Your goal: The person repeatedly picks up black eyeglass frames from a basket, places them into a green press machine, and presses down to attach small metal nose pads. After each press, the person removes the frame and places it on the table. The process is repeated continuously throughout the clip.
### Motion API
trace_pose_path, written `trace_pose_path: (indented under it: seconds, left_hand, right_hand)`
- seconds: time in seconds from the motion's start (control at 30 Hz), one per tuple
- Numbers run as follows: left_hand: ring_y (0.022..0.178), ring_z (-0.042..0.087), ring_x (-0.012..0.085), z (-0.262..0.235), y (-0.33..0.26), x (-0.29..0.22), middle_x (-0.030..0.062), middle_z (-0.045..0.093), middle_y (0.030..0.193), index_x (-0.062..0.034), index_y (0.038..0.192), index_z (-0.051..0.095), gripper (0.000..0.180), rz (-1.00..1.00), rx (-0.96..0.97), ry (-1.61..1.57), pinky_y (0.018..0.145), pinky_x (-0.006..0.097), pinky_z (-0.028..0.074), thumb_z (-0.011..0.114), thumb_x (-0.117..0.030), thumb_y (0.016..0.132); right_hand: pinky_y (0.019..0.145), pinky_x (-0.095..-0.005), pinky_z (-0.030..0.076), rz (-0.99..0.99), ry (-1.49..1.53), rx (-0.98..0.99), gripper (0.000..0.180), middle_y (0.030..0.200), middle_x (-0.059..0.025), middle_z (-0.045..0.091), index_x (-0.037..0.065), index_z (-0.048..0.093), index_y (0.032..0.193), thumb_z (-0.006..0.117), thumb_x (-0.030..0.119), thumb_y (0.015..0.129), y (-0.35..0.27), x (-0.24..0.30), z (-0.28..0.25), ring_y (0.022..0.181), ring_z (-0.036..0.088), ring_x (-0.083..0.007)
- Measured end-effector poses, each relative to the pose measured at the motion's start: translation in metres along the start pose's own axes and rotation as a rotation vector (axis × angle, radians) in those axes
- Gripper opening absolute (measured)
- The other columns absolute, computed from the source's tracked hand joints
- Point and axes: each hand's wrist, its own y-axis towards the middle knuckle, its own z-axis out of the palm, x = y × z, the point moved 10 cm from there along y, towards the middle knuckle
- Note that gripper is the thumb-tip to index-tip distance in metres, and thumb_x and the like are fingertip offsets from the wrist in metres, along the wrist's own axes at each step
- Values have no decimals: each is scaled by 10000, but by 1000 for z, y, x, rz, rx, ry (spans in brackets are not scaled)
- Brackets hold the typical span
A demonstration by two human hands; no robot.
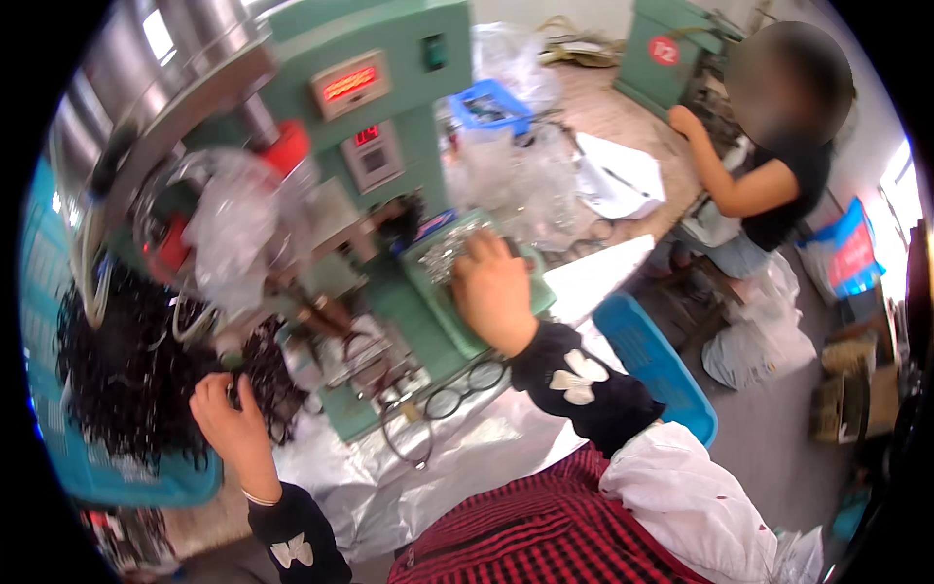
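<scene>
My left hand [233,428] is at the edge of a heaped pile of dark, shiny, thin curved pieces [126,380], likely eyeglass frames. Its thumb stands apart from the fingers, with a dark gap between. Over a green tray [443,302] my right hand [494,297] bends its fingers down into small shiny metal parts [443,261]; what the fingertips pinch is hidden. Between my hands, round dark-rimmed glasses [467,389] lie at the bench's front edge. A thin brownish curved frame [409,438] hangs beside them, below the machine's metal fixture [365,355].
A green bench machine [409,107] with red displays stands ahead. Blue baskets are at the left [185,482] and right [662,360]. Plastic bags [516,185] and white paper [618,180] lie on the bench. A co-worker [778,185] sits at another green machine [662,54].
</scene>
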Motion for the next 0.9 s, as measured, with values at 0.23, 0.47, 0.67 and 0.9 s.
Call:
trace_pose_path:
  seconds: [0.23,0.47,0.67,0.9]
  left_hand:
    - [908,569,411,105,7,3,174,593,933,-28,973,556,233,59,150,15,765,495,456,644,22,763]
    - [882,629,448,77,27,19,239,648,891,3,820,700,121,53,516,-29,788,500,508,596,-58,808]
    - [693,534,183,36,8,38,80,522,751,10,906,741,174,-137,493,-305,632,316,408,767,-150,843]
    - [794,577,107,-4,-22,32,25,594,935,-38,1143,597,136,-545,-99,-1095,671,239,466,551,-105,1034]
  right_hand:
    - [724,-446,496,111,308,-147,80,884,-104,642,57,636,838,674,116,800,-8,-30,-32,915,621,-315]
    - [761,-222,479,662,1380,-167,86,903,-12,699,-1,705,987,663,45,927,-37,-84,19,832,615,-71]
    - [793,-215,484,524,1313,39,142,947,-26,714,-14,726,1027,696,-3,888,-12,-13,-14,869,636,-84]
    - [875,-291,510,344,1418,74,403,1036,-84,723,-28,639,1194,744,-15,805,13,73,-30,951,668,-135]
